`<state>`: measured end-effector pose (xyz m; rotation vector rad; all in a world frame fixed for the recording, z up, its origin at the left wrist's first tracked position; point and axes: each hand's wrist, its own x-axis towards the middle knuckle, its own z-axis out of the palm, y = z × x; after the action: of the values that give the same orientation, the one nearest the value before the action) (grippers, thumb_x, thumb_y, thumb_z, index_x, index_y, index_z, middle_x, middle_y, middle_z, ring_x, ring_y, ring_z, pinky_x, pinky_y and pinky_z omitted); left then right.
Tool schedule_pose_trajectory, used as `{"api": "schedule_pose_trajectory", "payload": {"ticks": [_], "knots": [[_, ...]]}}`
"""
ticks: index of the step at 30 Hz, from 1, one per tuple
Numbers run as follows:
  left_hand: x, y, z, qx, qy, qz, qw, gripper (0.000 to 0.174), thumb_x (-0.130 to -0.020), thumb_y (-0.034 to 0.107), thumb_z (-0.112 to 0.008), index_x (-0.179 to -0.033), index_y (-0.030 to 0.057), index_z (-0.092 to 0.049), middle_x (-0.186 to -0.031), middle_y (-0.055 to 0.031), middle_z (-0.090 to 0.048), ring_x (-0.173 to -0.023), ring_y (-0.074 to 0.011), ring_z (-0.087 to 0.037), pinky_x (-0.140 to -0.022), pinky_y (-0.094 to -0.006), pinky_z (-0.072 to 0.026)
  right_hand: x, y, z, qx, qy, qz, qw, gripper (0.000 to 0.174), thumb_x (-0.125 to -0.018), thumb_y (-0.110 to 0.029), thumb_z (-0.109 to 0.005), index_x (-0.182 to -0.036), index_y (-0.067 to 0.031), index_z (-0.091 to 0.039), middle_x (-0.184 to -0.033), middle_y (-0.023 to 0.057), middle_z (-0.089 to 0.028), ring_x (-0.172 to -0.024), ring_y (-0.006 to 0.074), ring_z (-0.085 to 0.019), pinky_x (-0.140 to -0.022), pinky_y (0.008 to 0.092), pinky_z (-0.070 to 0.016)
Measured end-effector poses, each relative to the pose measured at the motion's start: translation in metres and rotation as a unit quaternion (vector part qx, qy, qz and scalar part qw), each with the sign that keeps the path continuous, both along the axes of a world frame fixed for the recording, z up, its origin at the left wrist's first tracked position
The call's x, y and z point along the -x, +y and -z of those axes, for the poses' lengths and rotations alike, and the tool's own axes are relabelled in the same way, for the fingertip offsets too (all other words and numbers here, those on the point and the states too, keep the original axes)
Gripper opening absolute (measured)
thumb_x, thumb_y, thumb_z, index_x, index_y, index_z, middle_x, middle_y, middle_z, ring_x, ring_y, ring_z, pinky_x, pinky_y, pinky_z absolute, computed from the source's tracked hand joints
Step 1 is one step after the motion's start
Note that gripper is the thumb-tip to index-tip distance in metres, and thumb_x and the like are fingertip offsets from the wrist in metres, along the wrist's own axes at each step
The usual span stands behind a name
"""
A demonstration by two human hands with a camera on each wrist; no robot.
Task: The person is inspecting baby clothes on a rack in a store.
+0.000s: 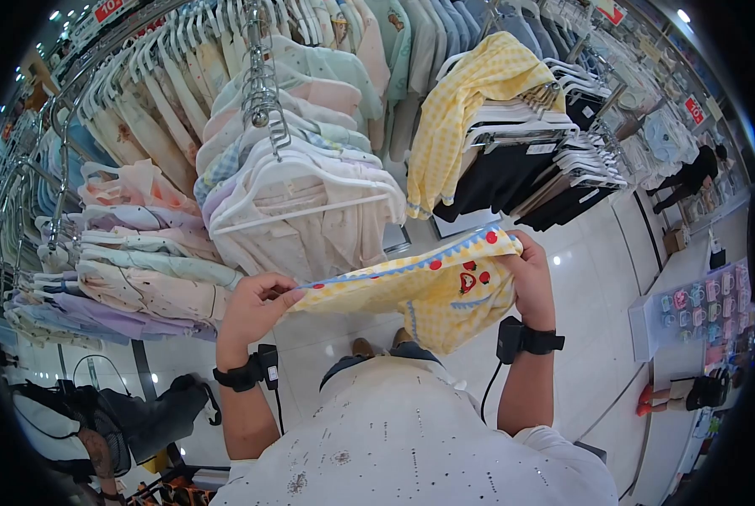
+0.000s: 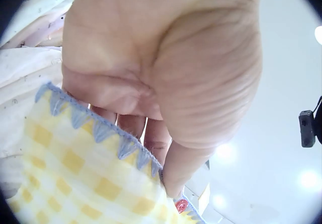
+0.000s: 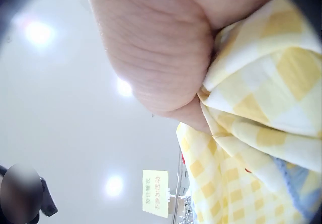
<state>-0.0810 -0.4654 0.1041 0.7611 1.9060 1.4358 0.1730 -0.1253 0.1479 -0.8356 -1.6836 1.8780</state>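
A yellow-and-white checked shirt (image 1: 445,325) with blue scalloped trim, red buttons and strawberry embroidery is stretched between both hands in front of the body. My left hand (image 1: 257,310) pinches one end of its trimmed edge. In the left wrist view, the thumb (image 2: 182,168) presses the blue trim (image 2: 103,133) against the fingers. At the other end, my right hand (image 1: 532,282) grips the bunched cloth, its thumb base against the folds (image 3: 251,98) in the right wrist view. The lower part of the shirt hangs loose; most of the right fingers are hidden by cloth.
White hangers (image 1: 289,181) of pale children's clothes fill the rack ahead. Another yellow checked garment (image 1: 478,101) drapes over a rack of dark trousers (image 1: 499,181). More clothes (image 1: 154,287) hang at left. A display of small items (image 1: 702,304) and other people are at right.
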Motion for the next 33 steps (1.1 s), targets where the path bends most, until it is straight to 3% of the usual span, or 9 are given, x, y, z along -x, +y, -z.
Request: {"api": "schedule_pose_trajectory", "payload": {"ticks": [5, 10, 16, 20, 22, 23, 25, 28, 33], "knots": [[-0.004, 0.002, -0.001, 0.005, -0.001, -0.009, 1.0, 0.023, -0.094, 0.021, -0.073, -0.097, -0.0014, -0.069, -0.082, -0.0012, -0.068, -0.075, -0.0078, -0.059, -0.067, -0.0237, -0.0481, -0.002, -0.002, -0.001, 0.001, -0.006, 0.007, 1.0, 0.017, -0.09, -0.005, -0.065, -0.106, -0.0005, -0.067, -0.097, 0.004, -0.071, -0.084, 0.0115, -0.068, -0.078, 0.0263, -0.0534], [-0.014, 0.009, -0.004, -0.105, -0.009, -0.035, 0.994, 0.023, -0.099, 0.023, -0.067, -0.095, 0.0007, -0.065, -0.081, 0.0034, -0.06, -0.073, -0.0049, -0.052, -0.066, -0.0214, -0.043, -0.004, -0.005, 0.0, -0.011, -0.026, 0.008, 1.0, 0.015, -0.09, -0.006, -0.066, -0.104, -0.0009, -0.068, -0.094, 0.0034, -0.071, -0.083, 0.0107, -0.068, -0.077, 0.0255, -0.0529], [-0.014, 0.01, 0.004, -0.029, 0.022, -0.085, 0.996, 0.026, -0.098, 0.024, -0.068, -0.087, 0.0011, -0.063, -0.077, 0.0036, -0.059, -0.069, -0.0032, -0.048, -0.061, -0.0208, -0.0397, -0.008, -0.006, 0.003, -0.007, -0.025, 0.026, 0.999, 0.015, -0.088, -0.006, -0.067, -0.103, -0.001, -0.068, -0.09, 0.0036, -0.071, -0.079, 0.011, -0.068, -0.075, 0.025, -0.053], [-0.015, 0.014, 0.003, -0.035, 0.034, -0.084, 0.995, 0.027, -0.099, 0.023, -0.067, -0.084, 0.0025, -0.058, -0.077, 0.0048, -0.057, -0.071, -0.0023, -0.046, -0.064, -0.0198, -0.0399, -0.011, -0.004, 0.006, -0.006, -0.021, 0.026, 0.999, 0.014, -0.088, -0.005, -0.067, -0.102, -0.0007, -0.068, -0.09, 0.0041, -0.071, -0.079, 0.0113, -0.068, -0.075, 0.0252, -0.0532], [-0.01, 0.016, 0.006, -0.082, 0.23, -0.084, 0.966, 0.029, -0.098, 0.023, -0.069, -0.08, 0.0029, -0.058, -0.072, 0.0055, -0.055, -0.067, -0.002, -0.045, -0.061, -0.02, -0.0386, -0.01, -0.006, 0.004, -0.003, -0.022, 0.026, 0.999, 0.013, -0.088, -0.005, -0.067, -0.101, -0.0006, -0.068, -0.09, 0.0046, -0.071, -0.079, 0.0116, -0.068, -0.074, 0.0254, -0.0533], [-0.011, 0.014, 0.005, -0.082, 0.23, -0.085, 0.966, 0.029, -0.098, 0.023, -0.069, -0.08, 0.0029, -0.058, -0.072, 0.0055, -0.055, -0.067, -0.002, -0.045, -0.061, -0.02, -0.0386, -0.01, -0.006, 0.005, -0.003, -0.022, 0.026, 0.999, 0.013, -0.088, -0.005, -0.067, -0.101, -0.0006, -0.068, -0.09, 0.0046, -0.071, -0.079, 0.0116, -0.068, -0.074, 0.0254, -0.0533], [-0.013, 0.009, -0.001, 0.013, 0.076, -0.101, 0.992, 0.028, -0.096, 0.02, -0.071, -0.078, 0.0026, -0.058, -0.069, 0.0047, -0.058, -0.063, -0.002, -0.047, -0.057, -0.0201, -0.0394, -0.011, -0.005, 0.008, -0.014, -0.018, 0.028, 0.999, 0.014, -0.087, -0.004, -0.067, -0.1, -0.0005, -0.068, -0.09, 0.0048, -0.071, -0.078, 0.012, -0.068, -0.074, 0.0256, -0.0535], [-0.017, 0.009, 0.001, -0.018, -0.004, -0.081, 0.997, 0.024, -0.094, 0.018, -0.073, -0.08, 0.0015, -0.061, -0.067, 0.0036, -0.061, -0.059, -0.0019, -0.05, -0.054, -0.0202, -0.0403, -0.01, -0.006, 0.008, -0.014, -0.01, 0.045, 0.999, 0.014, -0.087, -0.003, -0.066, -0.101, 0.0, -0.068, -0.09, 0.0049, -0.071, -0.078, 0.0121, -0.068, -0.074, 0.0256, -0.0535], [-0.013, -0.003, 0.003, 0.002, 0.007, -0.036, 0.999, 0.021, -0.093, 0.017, -0.074, -0.083, -0.0004, -0.066, -0.068, 0.0019, -0.064, -0.059, -0.0018, -0.053, -0.053, -0.0202, -0.0415, -0.013, -0.002, 0.01, -0.003, 0.003, 0.067, 0.998, 0.015, -0.087, -0.002, -0.063, -0.101, 0.0004, -0.066, -0.091, 0.0053, -0.071, -0.08, 0.0131, -0.069, -0.075, 0.0262, -0.0542]]}}
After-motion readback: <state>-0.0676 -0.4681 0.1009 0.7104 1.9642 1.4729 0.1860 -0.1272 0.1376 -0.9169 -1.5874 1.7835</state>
